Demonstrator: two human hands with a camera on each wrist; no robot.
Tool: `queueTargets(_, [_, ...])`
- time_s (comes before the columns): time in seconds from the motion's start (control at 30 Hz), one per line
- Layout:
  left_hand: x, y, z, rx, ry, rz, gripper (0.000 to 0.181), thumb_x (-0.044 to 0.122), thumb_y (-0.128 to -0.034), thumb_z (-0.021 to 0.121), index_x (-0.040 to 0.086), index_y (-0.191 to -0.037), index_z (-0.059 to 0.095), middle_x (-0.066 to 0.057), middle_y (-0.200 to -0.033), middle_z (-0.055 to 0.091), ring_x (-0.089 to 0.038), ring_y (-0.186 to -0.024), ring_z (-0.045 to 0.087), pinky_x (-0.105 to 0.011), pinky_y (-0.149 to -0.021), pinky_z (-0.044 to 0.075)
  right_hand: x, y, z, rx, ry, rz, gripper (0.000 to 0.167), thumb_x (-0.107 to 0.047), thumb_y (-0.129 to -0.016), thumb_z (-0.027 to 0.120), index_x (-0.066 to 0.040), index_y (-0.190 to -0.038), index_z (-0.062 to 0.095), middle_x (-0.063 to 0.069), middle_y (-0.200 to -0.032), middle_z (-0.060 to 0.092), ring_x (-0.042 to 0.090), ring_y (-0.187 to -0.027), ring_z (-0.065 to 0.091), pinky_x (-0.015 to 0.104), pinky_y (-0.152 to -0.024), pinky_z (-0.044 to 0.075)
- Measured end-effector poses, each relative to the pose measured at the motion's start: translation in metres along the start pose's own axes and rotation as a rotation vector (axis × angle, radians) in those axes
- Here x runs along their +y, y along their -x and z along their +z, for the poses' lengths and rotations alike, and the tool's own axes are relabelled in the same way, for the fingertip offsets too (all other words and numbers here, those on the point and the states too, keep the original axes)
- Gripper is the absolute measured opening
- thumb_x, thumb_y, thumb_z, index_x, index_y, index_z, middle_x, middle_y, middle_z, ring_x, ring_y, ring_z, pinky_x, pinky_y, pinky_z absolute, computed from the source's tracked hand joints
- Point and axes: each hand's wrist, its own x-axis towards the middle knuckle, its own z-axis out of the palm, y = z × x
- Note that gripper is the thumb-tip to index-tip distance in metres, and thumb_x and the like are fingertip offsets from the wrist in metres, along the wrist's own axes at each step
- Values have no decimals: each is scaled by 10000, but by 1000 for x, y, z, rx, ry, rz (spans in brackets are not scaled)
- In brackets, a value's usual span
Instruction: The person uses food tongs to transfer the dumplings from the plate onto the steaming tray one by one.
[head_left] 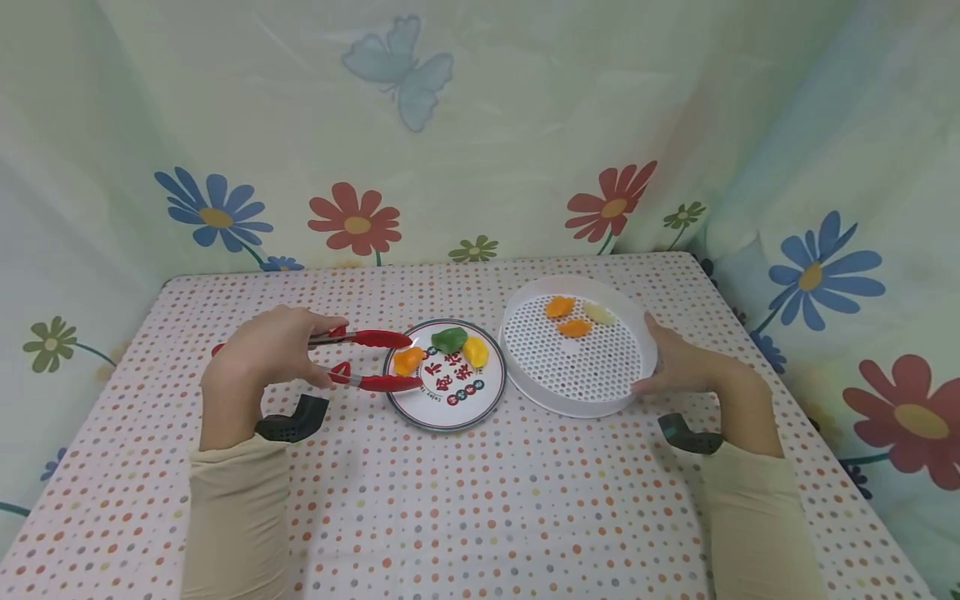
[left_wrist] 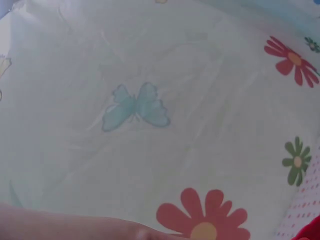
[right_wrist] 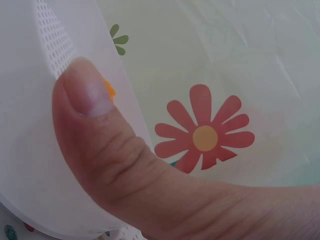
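Observation:
My left hand [head_left: 266,346] grips a pair of tongs [head_left: 390,383] with red tips, their arms spread apart. The tips reach over the left side of a round plate [head_left: 450,417], on either side of an orange piece [head_left: 408,361]. A green piece [head_left: 449,340] and a yellow piece [head_left: 476,352] lie farther right on the plate. My right hand [head_left: 686,362] holds the right side of a white round sieve [head_left: 517,375], with the thumb [right_wrist: 95,130] against its wall. Inside the sieve are two orange pieces [head_left: 575,327] and one pale yellow piece [head_left: 599,313].
A dotted cloth [head_left: 480,517] covers the table, with the plate and sieve side by side near its middle. Behind the table hangs a flowered curtain [head_left: 510,150], which also runs down both sides. In the left wrist view mostly this curtain shows.

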Motion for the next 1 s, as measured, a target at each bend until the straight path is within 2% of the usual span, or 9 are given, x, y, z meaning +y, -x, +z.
queueTargets(0.2, [1,-1,0,-4,-24,-12,827,303,-623,890,198,-1363,534,-68,-1035,710,-191,-781,558,-319,-590,463,-1,-1,1,9,-7,-9,1352,-443,-686,816,35,-1468,-178,362,-1519,-7,551,-1382,32,710,-1052,117])
queueTargets(0.37, [3,-4,2,-11,-30,-35,829,302,-628,887,189,-1366,527,-58,-961,713,-197,-775,552,-313,-581,464,-1,-1,1,12,-12,-20,1354,-426,-680,825,38,-1468,-173,362,-1519,0,551,-1382,36,704,-1056,121])
queueTargets(0.43, [5,-4,3,-7,-41,-34,816,293,-631,886,188,-1360,535,-70,-983,715,-200,-782,566,-325,-588,477,-2,-1,1,11,-10,-21,1348,-424,-684,823,38,-1470,-169,361,-1519,2,550,-1383,38,704,-1055,123])
queueTargets(0.67, [21,-4,3,10,-97,-27,763,271,-635,883,208,-1328,571,-123,-1147,687,-276,-993,611,-360,-586,503,0,0,1,12,-22,-15,1349,-440,-682,820,23,-1475,-168,350,-1526,-9,542,-1389,26,703,-1059,112])
queueTargets(0.83, [25,-6,5,6,-102,-49,749,274,-648,876,199,-1328,571,-156,-1189,663,-311,-1025,602,-375,-603,511,0,1,1,11,-23,-12,1347,-443,-683,819,18,-1477,-168,342,-1531,-12,538,-1392,23,702,-1062,108])
queueTargets(1.0, [26,-8,6,17,-99,-37,703,239,-661,869,200,-1307,593,-149,-1162,675,-298,-998,599,-370,-609,499,-1,2,0,10,-25,-11,1347,-431,-688,818,26,-1470,-180,358,-1521,-17,549,-1384,26,700,-1062,109])
